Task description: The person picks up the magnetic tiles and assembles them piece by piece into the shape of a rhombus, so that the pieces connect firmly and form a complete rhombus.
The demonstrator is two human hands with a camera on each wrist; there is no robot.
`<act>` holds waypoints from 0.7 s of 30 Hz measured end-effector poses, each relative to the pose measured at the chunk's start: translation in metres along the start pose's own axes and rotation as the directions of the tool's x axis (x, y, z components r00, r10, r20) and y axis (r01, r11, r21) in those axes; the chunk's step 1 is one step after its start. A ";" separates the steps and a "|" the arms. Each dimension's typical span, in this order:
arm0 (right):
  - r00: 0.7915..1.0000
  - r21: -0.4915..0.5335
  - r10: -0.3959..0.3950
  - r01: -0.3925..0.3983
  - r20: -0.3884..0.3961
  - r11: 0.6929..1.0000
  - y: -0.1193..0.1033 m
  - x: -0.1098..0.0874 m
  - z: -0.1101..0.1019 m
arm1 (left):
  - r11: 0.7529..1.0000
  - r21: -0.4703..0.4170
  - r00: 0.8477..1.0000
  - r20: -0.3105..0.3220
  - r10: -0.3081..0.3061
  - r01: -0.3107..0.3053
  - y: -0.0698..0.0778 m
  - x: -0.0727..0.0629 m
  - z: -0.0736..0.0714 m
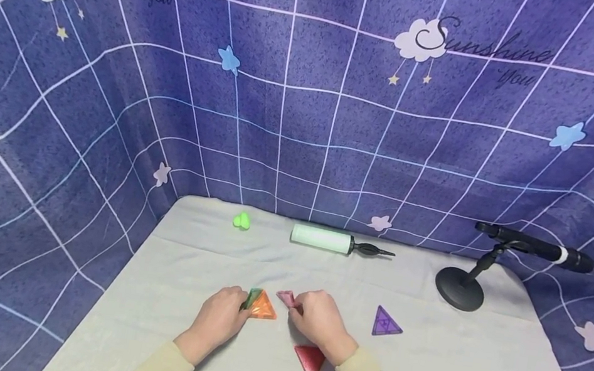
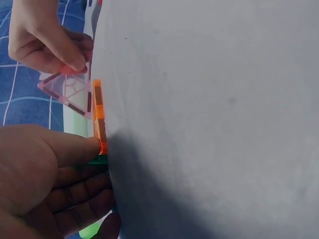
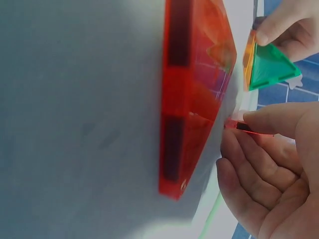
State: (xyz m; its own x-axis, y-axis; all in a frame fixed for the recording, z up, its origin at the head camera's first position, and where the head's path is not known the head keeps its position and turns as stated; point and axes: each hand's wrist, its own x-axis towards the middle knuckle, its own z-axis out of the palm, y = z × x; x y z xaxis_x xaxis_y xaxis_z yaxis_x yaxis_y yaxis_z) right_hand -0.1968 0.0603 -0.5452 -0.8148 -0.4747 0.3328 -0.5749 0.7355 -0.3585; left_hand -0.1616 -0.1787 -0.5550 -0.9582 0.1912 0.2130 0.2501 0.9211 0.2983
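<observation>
My left hand (image 1: 220,319) pinches a green triangular magnetic tile (image 3: 271,68) that stands up along one edge of an orange triangular tile (image 1: 265,309). The orange tile lies on the table, and the left thumb rests at the corner where the two meet. To the right, my right hand (image 1: 320,321) pinches a pink triangular tile (image 2: 68,91) between thumb and fingers, holding it upright a short gap from the orange one. Just below the right wrist lies a red triangular tile (image 1: 310,360), large and close in the right wrist view.
A purple triangular tile (image 1: 386,323) lies right of the hands. Along the back edge are a small bright green object (image 1: 242,221) and a pale green hand pump (image 1: 322,238) with a black nozzle. A black microphone-like device on a round stand (image 1: 460,289) occupies the back right.
</observation>
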 end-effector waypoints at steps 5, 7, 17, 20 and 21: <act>1.000 0.004 0.009 -0.009 0.011 1.000 -0.006 0.004 0.003 | 1.000 0.004 0.999 -0.022 0.023 -0.023 0.000 -0.002 -0.001; 1.000 0.014 0.008 -0.008 0.009 1.000 -0.008 0.005 0.004 | 1.000 0.005 0.999 -0.025 0.027 -0.027 0.001 -0.002 -0.002; 0.998 0.025 0.034 -0.036 0.057 0.999 -0.014 0.011 0.008 | 0.999 0.006 0.999 -0.029 0.038 -0.038 0.002 -0.001 -0.003; 0.997 0.021 0.040 -0.042 0.061 0.999 -0.015 0.012 0.009 | 0.999 0.011 0.999 -0.031 0.039 -0.038 0.001 -0.002 -0.002; 0.997 0.023 0.039 -0.041 0.059 0.999 -0.015 0.012 0.009 | 0.999 0.010 0.999 -0.033 0.036 -0.036 0.001 -0.002 -0.002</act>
State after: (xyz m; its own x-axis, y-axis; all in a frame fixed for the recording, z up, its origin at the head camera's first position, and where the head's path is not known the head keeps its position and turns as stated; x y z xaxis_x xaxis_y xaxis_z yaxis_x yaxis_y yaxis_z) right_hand -0.1984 0.0393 -0.5433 -0.8399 -0.4730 0.2662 -0.5426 0.7432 -0.3914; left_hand -0.1591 -0.1789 -0.5530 -0.9434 0.2133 0.2539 0.2830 0.9170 0.2813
